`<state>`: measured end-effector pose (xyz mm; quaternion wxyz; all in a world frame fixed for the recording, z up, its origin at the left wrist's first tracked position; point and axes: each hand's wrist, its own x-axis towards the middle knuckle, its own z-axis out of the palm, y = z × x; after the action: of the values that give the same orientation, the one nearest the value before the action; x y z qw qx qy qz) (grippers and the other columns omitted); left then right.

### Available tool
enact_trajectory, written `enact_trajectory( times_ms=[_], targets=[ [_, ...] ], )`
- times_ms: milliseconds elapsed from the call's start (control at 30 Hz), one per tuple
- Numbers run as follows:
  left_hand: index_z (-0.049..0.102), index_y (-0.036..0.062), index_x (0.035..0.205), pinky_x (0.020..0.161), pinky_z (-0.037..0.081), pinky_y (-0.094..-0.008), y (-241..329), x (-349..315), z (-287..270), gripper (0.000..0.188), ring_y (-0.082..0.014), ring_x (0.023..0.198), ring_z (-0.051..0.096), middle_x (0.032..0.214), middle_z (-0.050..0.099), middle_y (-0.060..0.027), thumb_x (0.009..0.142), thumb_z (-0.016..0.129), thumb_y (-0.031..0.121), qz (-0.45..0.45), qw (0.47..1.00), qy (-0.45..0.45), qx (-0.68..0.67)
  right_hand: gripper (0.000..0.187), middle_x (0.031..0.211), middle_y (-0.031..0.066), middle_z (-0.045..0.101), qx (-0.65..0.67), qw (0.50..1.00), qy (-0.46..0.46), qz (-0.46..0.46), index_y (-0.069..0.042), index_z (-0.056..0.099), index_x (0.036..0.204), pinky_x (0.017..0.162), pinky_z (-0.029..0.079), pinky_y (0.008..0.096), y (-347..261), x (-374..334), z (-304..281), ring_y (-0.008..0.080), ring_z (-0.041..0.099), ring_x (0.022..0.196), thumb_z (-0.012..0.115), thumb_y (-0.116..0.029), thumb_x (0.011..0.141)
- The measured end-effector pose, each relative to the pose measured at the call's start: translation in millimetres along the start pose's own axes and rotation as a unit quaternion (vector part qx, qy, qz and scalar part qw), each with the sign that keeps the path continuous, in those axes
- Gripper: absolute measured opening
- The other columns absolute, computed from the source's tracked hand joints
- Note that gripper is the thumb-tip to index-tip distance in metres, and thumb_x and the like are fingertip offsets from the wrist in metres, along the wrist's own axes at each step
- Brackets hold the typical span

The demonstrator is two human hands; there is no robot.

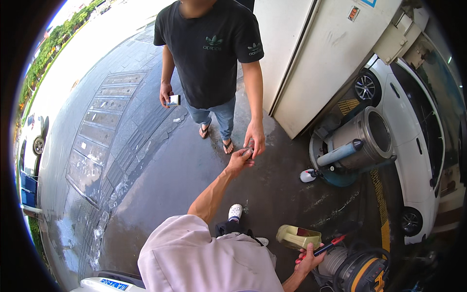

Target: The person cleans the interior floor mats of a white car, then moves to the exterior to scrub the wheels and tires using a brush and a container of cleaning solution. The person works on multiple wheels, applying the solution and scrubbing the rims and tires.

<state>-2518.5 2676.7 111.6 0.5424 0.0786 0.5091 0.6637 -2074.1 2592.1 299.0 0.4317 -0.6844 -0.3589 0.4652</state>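
Observation:
My left hand [239, 161] reaches out at the centre and meets the hand [255, 138] of a person in a black T-shirt. My fingers are closed on a small dark thing [249, 152] between our hands, too hidden to name. At the lower right, my right hand [309, 262] is closed round a slim tool with a red and black handle [327, 247]. A yellowish see-through container [297, 237] lies against its fingers; whether it is gripped too I cannot tell. The other person's far hand [166, 94] holds a small flat box-like thing [173, 100].
A vacuum cleaner [357, 270] with black and yellow parts stands beside my right hand. Further right are a steel drum machine [362, 138], a white spray bottle [307, 175] and a parked white car [413, 136]. A pale wall panel [311, 63] rises behind.

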Motion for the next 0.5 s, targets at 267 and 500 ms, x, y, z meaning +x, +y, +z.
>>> enact_trajectory(
  times_ms=[267, 500],
  targets=[
    [0.066, 0.0042, 0.113, 0.074, 0.062, -0.0322, -100, -99, 5, 0.03, -0.0156, 0.082, 0.07, 0.097, 0.07, -0.0053, 0.099, 0.072, 0.03, -0.205, 0.957, -0.095, 0.183, 0.056, 0.088, 0.0111, 0.064, 0.011, 1.0, 0.029, -0.001, -0.001, 0.041, 0.141, 0.039, 0.039, 0.0236, 27, -15, -50, 0.012, 0.056, 0.053, 0.072, -0.01, 0.095],
    [0.058, 0.0074, 0.129, 0.068, 0.059, -0.0266, -167, -251, 30, 0.035, -0.0125, 0.079, 0.066, 0.097, 0.068, -0.0042, 0.101, 0.068, 0.026, -0.264, 0.924, -0.168, 0.221, 0.054, 0.08, 0.0113, 0.063, 0.041, 0.999, 0.001, 0.001, -0.001, 0.043, 0.138, 0.036, 0.036, 0.0232, 67, -31, -131, 0.0118, 0.054, 0.049, 0.072, -0.01, 0.094]
  ],
)
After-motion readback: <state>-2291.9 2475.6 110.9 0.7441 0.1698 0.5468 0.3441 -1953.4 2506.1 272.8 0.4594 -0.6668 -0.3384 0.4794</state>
